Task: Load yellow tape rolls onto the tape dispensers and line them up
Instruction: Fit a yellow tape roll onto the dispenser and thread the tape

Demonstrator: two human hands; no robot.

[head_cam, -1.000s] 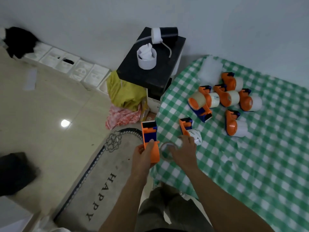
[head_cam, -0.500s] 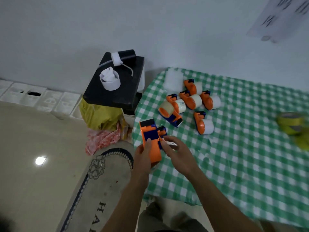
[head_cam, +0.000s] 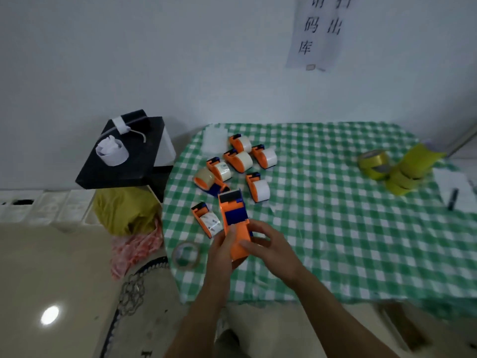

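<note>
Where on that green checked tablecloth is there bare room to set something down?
The widest bare stretch of the green checked tablecloth lies between the cluster of orange tape dispensers and the yellow tape rolls, down to the near edge. The left end is crowded, around the cluster and the clear tape roll.

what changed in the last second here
The right hand left the clear tape roll, which lies at the table edge, and took hold of the orange dispenser. The left hand still holds that dispenser, now carried rightward past the small dispenser, over the cloth. The loaded dispensers behind stayed put.
</note>
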